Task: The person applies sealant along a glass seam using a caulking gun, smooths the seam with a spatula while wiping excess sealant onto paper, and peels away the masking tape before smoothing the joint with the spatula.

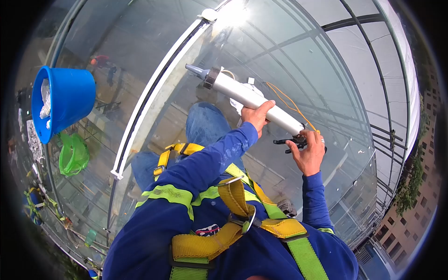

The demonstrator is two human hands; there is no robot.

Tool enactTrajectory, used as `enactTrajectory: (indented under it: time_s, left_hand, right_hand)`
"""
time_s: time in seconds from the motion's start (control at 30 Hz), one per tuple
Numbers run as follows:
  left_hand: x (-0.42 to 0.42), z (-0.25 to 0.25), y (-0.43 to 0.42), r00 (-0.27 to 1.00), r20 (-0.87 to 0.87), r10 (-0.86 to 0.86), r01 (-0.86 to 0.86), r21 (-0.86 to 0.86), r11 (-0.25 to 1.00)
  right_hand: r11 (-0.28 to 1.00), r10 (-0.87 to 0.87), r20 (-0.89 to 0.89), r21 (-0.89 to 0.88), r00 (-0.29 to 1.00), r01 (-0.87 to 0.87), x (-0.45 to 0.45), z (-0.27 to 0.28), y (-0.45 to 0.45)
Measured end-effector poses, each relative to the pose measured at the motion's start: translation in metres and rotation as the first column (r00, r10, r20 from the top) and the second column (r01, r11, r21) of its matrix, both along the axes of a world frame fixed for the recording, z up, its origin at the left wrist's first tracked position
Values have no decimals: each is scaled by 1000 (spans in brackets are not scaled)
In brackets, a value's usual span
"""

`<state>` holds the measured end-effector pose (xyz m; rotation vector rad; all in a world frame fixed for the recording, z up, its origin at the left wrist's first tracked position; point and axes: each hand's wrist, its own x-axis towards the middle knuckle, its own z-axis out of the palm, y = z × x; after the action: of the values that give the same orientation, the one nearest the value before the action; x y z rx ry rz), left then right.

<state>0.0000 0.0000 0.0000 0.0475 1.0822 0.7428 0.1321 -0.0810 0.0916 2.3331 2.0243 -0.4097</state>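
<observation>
A caulking gun [284, 117] with a long silver barrel lies across in front of me, its grey nozzle [196, 71] pointing to the upper left. My left hand [255, 116] is closed around the middle of the barrel. At the rear end, by the black handle and trigger [290, 141], my right hand [309, 151] has its fingers closed on the gun; the handle is partly hidden by it. Behind the barrel lies a white cloth [237, 103]. The nozzle tip is apart from the glass joint, which has a black line between white strips [156, 86].
A blue bucket [74, 93] with white scraps inside stands at the left, a green plastic bag [73, 154] below it. An orange cord [291, 103] runs near the gun. Glass panels [298, 60] surround me. I wear a yellow harness [205, 242]. Another person [105, 63] shows dimly through the glass.
</observation>
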Motion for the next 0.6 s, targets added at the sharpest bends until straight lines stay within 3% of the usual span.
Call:
enactTrajectory:
  time_s: [0.07,0.1,0.17,0.2,0.23,0.27,0.33,0.37,0.43,0.5,0.6]
  left_hand:
    - [-16,12,9,982,19,-186,184,80,980]
    - [38,12,-19,910,127,-394,368,183,911]
    - [31,6,-21,701,-89,-708,691,328,644]
    - [28,-35,-33,644,-459,-612,765,394,509]
    - [15,-18,-19,459,-677,-576,888,329,322]
    - [3,-33,-9,510,-704,-494,859,384,339]
    - [-31,-61,-11,638,-610,-469,755,378,535]
    - [-50,-66,-5,615,-681,-397,748,345,568]
    - [-92,-102,-3,707,-673,-219,580,375,723]
    - [-136,-100,7,848,-526,-68,296,364,883]
    - [-204,-104,17,714,-700,1,314,321,893]
  right_hand:
    - [998,10,-1,60,1000,-10,-35,-9,14]
    - [995,-44,33,91,998,41,13,-15,-8]
    - [961,-277,-92,-2,957,278,56,-65,-10]
    - [954,-293,-122,25,948,298,63,-93,-10]
    - [946,-312,-119,53,943,320,78,-111,-14]
    - [927,-368,-145,21,919,374,93,-133,-9]
    - [880,-473,-147,-29,869,474,115,-166,-21]
    - [851,-523,-147,-52,839,522,125,-180,-25]
    - [808,-588,-117,-103,800,580,139,-201,-33]
    - [783,-621,-105,-126,777,609,151,-230,-40]
    - [744,-663,-96,-185,742,641,164,-260,-51]
